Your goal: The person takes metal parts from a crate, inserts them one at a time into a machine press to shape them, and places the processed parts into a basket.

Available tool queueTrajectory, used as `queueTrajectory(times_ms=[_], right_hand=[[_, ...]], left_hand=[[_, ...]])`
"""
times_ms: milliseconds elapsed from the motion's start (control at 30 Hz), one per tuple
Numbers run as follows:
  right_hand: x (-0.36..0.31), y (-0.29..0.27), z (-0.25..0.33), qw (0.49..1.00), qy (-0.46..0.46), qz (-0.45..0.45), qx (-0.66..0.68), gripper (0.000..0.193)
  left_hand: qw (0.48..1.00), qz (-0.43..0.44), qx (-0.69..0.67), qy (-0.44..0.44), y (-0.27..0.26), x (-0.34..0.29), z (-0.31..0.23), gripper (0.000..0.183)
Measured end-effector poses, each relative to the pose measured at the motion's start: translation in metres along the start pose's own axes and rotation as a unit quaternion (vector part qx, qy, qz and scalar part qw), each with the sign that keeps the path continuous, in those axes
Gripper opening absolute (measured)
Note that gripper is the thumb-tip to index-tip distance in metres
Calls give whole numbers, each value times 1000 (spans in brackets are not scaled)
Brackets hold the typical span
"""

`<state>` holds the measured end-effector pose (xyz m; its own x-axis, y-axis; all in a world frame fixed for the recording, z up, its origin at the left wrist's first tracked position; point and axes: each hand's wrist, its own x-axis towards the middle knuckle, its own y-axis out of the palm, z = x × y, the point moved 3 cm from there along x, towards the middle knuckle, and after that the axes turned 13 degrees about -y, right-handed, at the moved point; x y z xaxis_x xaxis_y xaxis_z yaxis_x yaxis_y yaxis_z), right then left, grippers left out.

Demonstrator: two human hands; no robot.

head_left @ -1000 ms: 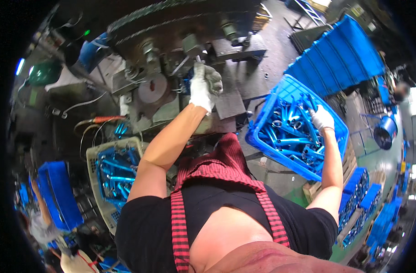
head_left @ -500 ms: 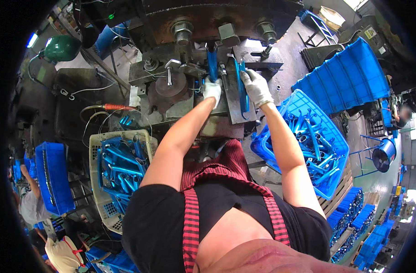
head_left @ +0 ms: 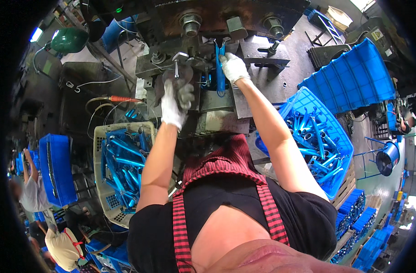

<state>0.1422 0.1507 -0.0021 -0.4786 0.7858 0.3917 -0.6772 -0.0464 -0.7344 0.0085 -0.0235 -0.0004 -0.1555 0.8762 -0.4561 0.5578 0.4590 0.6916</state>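
My right hand (head_left: 235,69), in a white glove, has its fingers closed on a long shiny blue metal tube (head_left: 220,75). The tube points away from me, its far end among the steel blocks under the press head (head_left: 212,34). Over to the left, my gloved left hand (head_left: 175,101) is above the machine bed by a round steel disc (head_left: 160,86). Its fingers are apart, somewhat blurred, and nothing shows in them. A steel T-handled bolt (head_left: 177,63) stands just beyond that hand.
A cream basket (head_left: 98,175) of blue metal parts stands at my left. To the right, a blue crate (head_left: 347,148) holds more such parts, with a large blue bin (head_left: 353,75) behind it. An orange-handled tool (head_left: 121,98) lies left of the machine. Other people (head_left: 62,248) are at far left.
My left hand has let go of the blue part at the press and moved left. My right hand has shifted left with its blue tube to the middle of the press.
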Motion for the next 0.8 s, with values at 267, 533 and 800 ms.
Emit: queueTrajectory(times_ms=[267, 533, 800], right_hand=[[14, 8, -11, 997, 30, 37, -60, 36], [-12, -19, -39, 999, 25, -10, -21, 31], [-145, -156, -159, 952, 167, -36, -255, 24]], left_hand=[[993, 96, -49, -47, 37, 40, 6, 28], [984, 91, -24, -154, 116, 63, 68, 26], [944, 159, -102, -270, 90, 130, 145, 31]])
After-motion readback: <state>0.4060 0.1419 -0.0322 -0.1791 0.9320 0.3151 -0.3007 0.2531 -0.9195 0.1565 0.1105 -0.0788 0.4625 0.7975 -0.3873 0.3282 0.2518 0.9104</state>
